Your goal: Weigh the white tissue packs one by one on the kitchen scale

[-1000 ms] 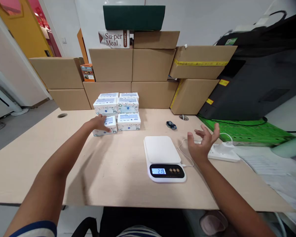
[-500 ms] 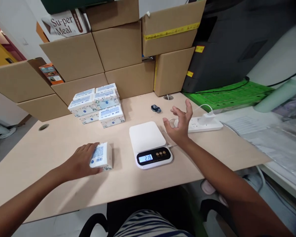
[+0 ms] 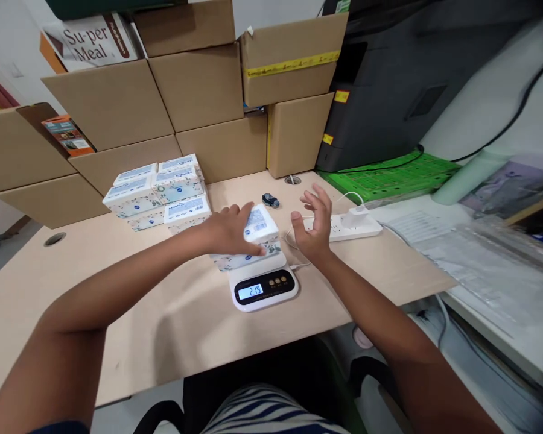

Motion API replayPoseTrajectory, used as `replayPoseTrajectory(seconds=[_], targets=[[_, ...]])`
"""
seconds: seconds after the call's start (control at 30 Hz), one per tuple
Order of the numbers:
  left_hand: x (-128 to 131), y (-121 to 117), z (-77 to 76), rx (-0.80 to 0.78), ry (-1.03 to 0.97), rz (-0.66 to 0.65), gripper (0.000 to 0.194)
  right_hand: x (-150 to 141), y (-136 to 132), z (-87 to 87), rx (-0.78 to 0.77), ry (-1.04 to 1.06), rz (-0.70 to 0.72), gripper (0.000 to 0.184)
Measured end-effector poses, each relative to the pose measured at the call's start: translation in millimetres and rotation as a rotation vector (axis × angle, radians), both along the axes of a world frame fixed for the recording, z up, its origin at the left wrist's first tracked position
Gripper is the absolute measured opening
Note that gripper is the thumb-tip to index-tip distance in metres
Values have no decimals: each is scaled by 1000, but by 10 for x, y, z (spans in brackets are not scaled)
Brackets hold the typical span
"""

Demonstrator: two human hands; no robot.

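Note:
My left hand (image 3: pixel 228 228) grips a small white tissue box (image 3: pixel 256 238) with a barcode label and holds it on top of the white digital scale (image 3: pixel 263 285), whose display reads 219. My right hand (image 3: pixel 314 226) hovers open just right of the box, fingers spread, touching nothing. A stack of several matching tissue boxes (image 3: pixel 160 191) sits on the desk to the left behind my left arm.
Cardboard cartons (image 3: pixel 194 90) line the back of the wooden desk (image 3: pixel 163 313). A white power strip (image 3: pixel 348 224) with a plugged charger lies right of the scale, a small dark object (image 3: pixel 270 200) behind it. A black machine (image 3: pixel 389 78) and green mat (image 3: pixel 389 175) stand at right.
My left hand has carried the tissue box from the desk on the left onto the scale. My right hand stayed open beside the scale. The camera view shifted right and down.

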State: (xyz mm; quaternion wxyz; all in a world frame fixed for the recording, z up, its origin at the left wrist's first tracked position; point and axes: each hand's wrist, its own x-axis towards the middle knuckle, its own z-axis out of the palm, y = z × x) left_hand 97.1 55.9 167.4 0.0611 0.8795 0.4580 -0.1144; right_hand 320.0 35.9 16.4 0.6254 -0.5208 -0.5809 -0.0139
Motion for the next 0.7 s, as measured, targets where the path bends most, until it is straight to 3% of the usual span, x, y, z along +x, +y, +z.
replayPoseTrajectory(seconds=[0.17, 0.33, 0.5, 0.7], targets=[[301, 56, -335, 36, 14, -73, 121, 7, 38, 39, -185, 111, 297, 79], [264, 49, -383, 42, -35, -65, 121, -55, 14, 5, -359, 124, 585, 97], [268, 18, -392, 38, -56, -55, 118, -45, -16, -1, -424, 193, 650, 96], [249, -1, -451, 49, -130, -44, 113, -52, -5, -3, -404, 162, 673, 67]])
